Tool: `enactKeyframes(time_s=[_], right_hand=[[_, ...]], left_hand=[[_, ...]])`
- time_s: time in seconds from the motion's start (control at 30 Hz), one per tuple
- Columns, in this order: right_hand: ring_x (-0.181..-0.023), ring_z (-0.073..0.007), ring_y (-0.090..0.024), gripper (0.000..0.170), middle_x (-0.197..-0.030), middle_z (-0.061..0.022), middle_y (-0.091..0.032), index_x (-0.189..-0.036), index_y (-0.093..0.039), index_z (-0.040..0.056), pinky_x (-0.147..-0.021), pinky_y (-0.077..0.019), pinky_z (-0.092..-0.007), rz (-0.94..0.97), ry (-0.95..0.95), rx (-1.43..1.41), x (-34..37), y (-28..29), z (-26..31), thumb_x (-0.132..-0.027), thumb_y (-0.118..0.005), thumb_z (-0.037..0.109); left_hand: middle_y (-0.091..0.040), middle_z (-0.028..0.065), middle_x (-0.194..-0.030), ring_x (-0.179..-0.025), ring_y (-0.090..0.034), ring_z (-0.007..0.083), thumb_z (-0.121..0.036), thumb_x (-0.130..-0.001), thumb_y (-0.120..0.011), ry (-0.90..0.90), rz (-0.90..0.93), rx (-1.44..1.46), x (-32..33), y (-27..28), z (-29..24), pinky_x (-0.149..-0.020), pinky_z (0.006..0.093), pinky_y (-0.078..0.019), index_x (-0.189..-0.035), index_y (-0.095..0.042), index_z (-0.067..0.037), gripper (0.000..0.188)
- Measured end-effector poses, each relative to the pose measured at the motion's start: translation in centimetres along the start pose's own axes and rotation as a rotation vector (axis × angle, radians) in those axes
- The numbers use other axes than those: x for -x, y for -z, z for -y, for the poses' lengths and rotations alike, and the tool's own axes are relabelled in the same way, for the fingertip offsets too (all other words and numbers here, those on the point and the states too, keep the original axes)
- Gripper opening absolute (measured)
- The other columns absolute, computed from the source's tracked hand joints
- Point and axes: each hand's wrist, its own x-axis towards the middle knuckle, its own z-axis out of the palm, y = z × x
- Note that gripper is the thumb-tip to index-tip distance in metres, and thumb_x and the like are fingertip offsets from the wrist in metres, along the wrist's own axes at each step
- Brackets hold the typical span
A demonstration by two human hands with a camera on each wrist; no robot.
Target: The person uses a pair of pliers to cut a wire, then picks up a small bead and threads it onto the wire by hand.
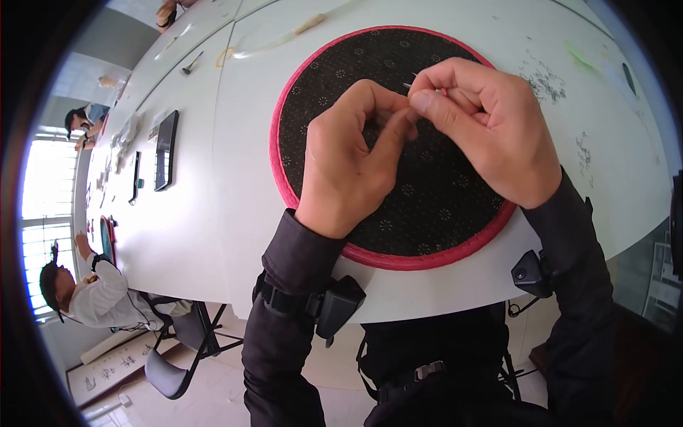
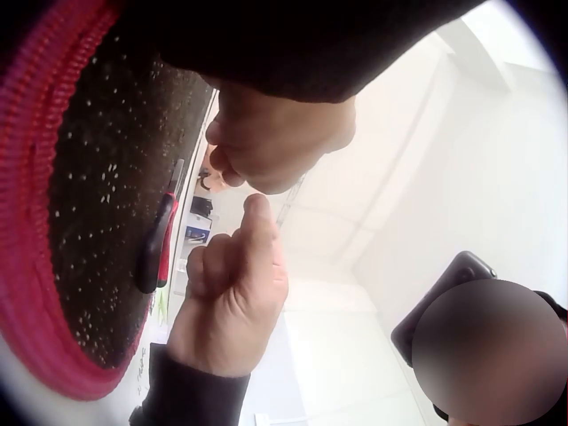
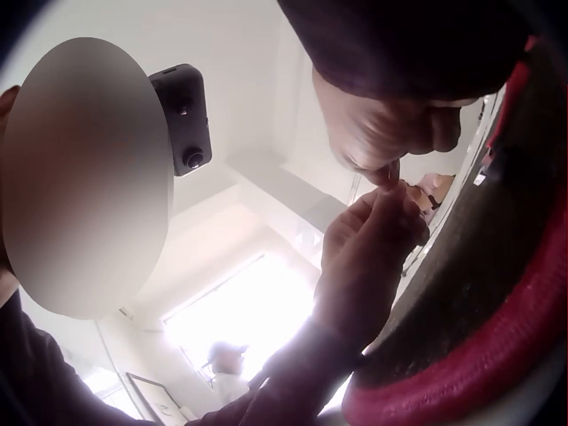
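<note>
Both hands meet above a round black mat with a red padded rim. My left hand curls its fingers and brings thumb and fingertips together at the right hand's fingertips. From the other side my right hand pinches with thumb and index finger at the same spot. What they pinch is tiny and hidden by the fingertips; I cannot tell its kind. In the left wrist view, a hand tool with black-and-red handles and a narrow metal tip lies on the mat. In the head view the right hand mostly covers it.
Small dark curly scraps are scattered right of the mat, with more scraps nearer. A dark tablet-like device lies to the left. A wooden-handled tool lies beyond the mat. Another person sits along the table at left.
</note>
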Motion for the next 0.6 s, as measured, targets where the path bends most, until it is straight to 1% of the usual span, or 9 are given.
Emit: enactKeyframes(time_s=[0.07,0.13,0.2,0.3,0.37,0.5,0.6], right_hand=[[-0.059,-0.0013,-0.046,0.017,-0.068,0.0019,-0.059,-0.098,-0.068,-0.0017,-0.055,-0.0365,-0.0199,-0.069,0.06,-0.054,-0.5,-0.1,-1.3,-0.096,-0.065,0.015],[-0.054,-0.0016,-0.042,0.02,-0.061,0.0033,-0.056,-0.096,-0.07,-0.0009,-0.051,-0.034,-0.0214,-0.086,0.053,-0.119,-0.7,0.0,-2.0,-0.095,-0.067,0.018],[-0.055,-0.0006,-0.042,0.021,-0.062,0.005,-0.056,-0.096,-0.07,-0.0005,-0.052,-0.0336,-0.021,-0.053,-0.021,-0.183,-0.8,0.2,-2.0,-0.095,-0.067,0.02],[-0.055,0.0003,-0.041,0.021,-0.062,0.0069,-0.055,-0.096,-0.071,0.0002,-0.052,-0.0324,-0.0208,-0.027,-0.139,-0.221,-0.7,0.2,-1.3,-0.095,-0.067,0.021],[-0.055,0.0004,-0.041,0.02,-0.061,0.0075,-0.054,-0.096,-0.071,0.0005,-0.051,-0.0317,-0.0213,0.005,-0.159,-0.211,-0.7,0.2,-1.3,-0.095,-0.067,0.02],[-0.054,0.0001,-0.039,0.017,-0.057,0.008,-0.049,-0.095,-0.071,0.0005,-0.05,-0.0302,-0.0222,0.02,-0.173,-0.193,-0.4,-0.2,-0.4,-0.093,-0.068,0.017],[-0.052,-0.0007,-0.038,0.016,-0.055,0.0067,-0.046,-0.094,-0.071,-0.001,-0.049,-0.0295,-0.0227,-0.011,-0.086,-0.16,-0.2,-0.8,-1.0,-0.092,-0.067,0.015]], left_hand=[[-0.067,0.0044,-0.078,-0.073,-0.064,0.008,-0.002,-0.093,-0.065,0.025,0.012,0.079,0.1,-0.2,-0.6,-0.066,0.0228,-0.0498,-0.094,-0.063,0.001,0.004],[-0.067,0.0039,-0.078,-0.072,-0.063,0.0075,-0.002,-0.094,-0.065,0.051,0.018,0.149,0.2,-0.3,-1.1,-0.066,0.022,-0.0497,-0.095,-0.063,0.001,0.004],[-0.067,0.0038,-0.079,-0.073,-0.063,0.0071,-0.003,-0.095,-0.065,0.078,0.017,0.206,0.2,-0.2,-1.4,-0.067,0.0213,-0.05,-0.095,-0.062,0.002,0.005],[-0.068,0.0045,-0.082,-0.075,-0.063,0.0069,-0.004,-0.096,-0.064,0.06,-0.01,0.259,0.2,0.0,-1.7,-0.068,0.021,-0.0511,-0.097,-0.062,0.002,0.007],[-0.068,0.0053,-0.084,-0.077,-0.063,0.0071,-0.005,-0.096,-0.064,0.044,-0.032,0.251,0.2,0.1,-1.6,-0.069,0.0214,-0.0519,-0.097,-0.062,0.002,0.008],[-0.068,0.0061,-0.086,-0.079,-0.063,0.0074,-0.004,-0.096,-0.064,0.03,-0.101,0.235,0.1,0.1,-1.2,-0.071,0.0215,-0.0525,-0.098,-0.061,0.003,0.007],[-0.068,0.0069,-0.083,-0.076,-0.063,0.0098,-0.008,-0.098,-0.064,0.011,-0.15,0.191,0.1,0.0,-1.1,-0.071,0.0223,-0.0508,-0.101,-0.063,0.004,0.013]])
